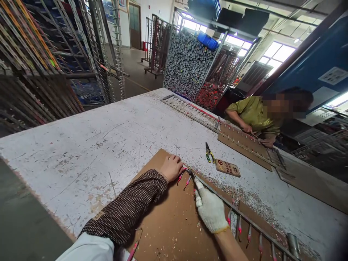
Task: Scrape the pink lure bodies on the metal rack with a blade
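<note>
Fingers of the left hand (171,168), bare, are bent and close together, closed on the upper-left end of the hooked bar (251,222); the thumb is hidden. The right hand (212,210), in a white knit glove with a yellow cuff edge, is wrapped around a dark tool (191,173) whose head meets the bar just beside the left fingertips. The glove covers its handle, so its exact kind cannot be told.

Thin, grey and straight, the bar slants from the left fingertips down to the lower right corner of the view. A row of small hooks with bright pink patches and dark, curved tips juts from its near side. Under its upper part lies a brown cardboard sheet (168,232), dotted with pale chips. A loose pink-marked hook piece (133,250) is near the left sleeve, and a metal cylinder (293,244) stands near the bar's lower right part.

Beyond the bar, small debris covers the white table (89,134). Pliers (209,154) with yellow-green handles lie just beside a phone-like brown case (227,168). Open tabletop stretches left of the cardboard to the table's chipped edge. Across the table, a person (258,112) in olive green handles another hooked rack (190,108).
</note>
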Demonstrator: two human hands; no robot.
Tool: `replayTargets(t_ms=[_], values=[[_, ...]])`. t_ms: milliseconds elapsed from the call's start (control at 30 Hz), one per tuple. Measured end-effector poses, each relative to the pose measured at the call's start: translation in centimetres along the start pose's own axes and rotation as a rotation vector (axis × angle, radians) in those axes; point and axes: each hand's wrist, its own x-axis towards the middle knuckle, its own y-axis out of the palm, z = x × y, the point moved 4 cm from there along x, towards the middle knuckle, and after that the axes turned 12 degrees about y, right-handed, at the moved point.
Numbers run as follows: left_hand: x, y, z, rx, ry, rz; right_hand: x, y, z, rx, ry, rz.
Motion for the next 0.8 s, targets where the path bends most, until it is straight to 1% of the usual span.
replayTargets(t_ms=[33, 67, 133, 167, 200, 233, 267, 333, 367, 400, 433, 500, 533, 567, 600, 667, 700, 733, 767, 800], values=[[0.0, 0.0, 0.0, 0.004, 0.003, -0.001, 0.1, 0.2, -0.1, -0.021, 0.018, 0.027], [0.0, 0.1, 0.0, 0.008, 0.007, -0.002, 0.1, 0.0, -0.2, -0.024, 0.050, 0.006], [0.0, 0.1, 0.0, 0.018, 0.014, -0.006, 0.1, -0.7, -0.4, 0.010, 0.106, -0.129], [0.0, 0.1, 0.0, 0.024, 0.013, -0.008, 0.0, -1.1, -0.4, 0.032, 0.116, -0.199], [0.0, 0.1, 0.0, 0.029, 0.010, -0.009, -0.1, -1.3, -0.4, 0.046, 0.101, -0.235], [0.0, 0.1, 0.0, 0.032, 0.006, -0.011, -0.1, -1.1, -0.4, 0.044, 0.067, -0.225], [0.0, 0.1, 0.0, 0.033, 0.005, -0.011, -0.1, -0.8, -0.3, 0.027, 0.033, -0.178], [0.0, 0.1, 0.0, 0.030, 0.003, -0.007, -0.1, 0.1, -0.3, -0.014, -0.012, -0.031], [0.0, 0.2, 0.0, 0.028, 0.004, -0.006, -0.1, 0.4, -0.4, -0.026, 0.003, 0.014], [0.0, 0.2, 0.0, 0.027, 0.007, -0.005, -0.1, 0.4, -0.6, -0.021, 0.042, 0.014], [0.0, 0.2, 0.0, 0.029, 0.011, -0.006, -0.1, 0.2, -0.8, 0.000, 0.088, -0.030], [0.0, 0.2, 0.0, 0.033, 0.017, -0.009, -0.2, -0.6, -1.0, 0.047, 0.160, -0.172], [0.0, 0.2, 0.1, 0.033, 0.020, -0.008, -0.2, -0.8, -1.1, 0.051, 0.172, -0.221], [0.0, 0.2, 0.1, 0.033, 0.019, -0.008, 0.0, -0.7, -1.0, 0.036, 0.156, -0.211], [0.0, 0.2, 0.1, 0.034, 0.015, -0.006, 0.1, -0.4, -0.8, 0.003, 0.134, -0.146], [0.0, 0.2, 0.1, 0.036, 0.007, -0.002, 0.5, 0.6, -0.7, -0.077, 0.101, 0.067], [0.0, 0.2, 0.1, 0.039, 0.005, -0.001, 0.5, 0.9, -0.7, -0.096, 0.101, 0.139], [0.0, 0.2, 0.1, 0.043, 0.006, 0.000, 0.6, 0.8, -0.7, -0.091, 0.119, 0.145], [0.0, 0.2, 0.1, 0.047, 0.011, 0.000, 0.7, 0.4, -0.8, -0.066, 0.146, 0.084], [0.0, 0.2, 0.0, 0.050, 0.017, -0.002, 0.7, -0.2, -0.9, -0.029, 0.174, -0.023]])
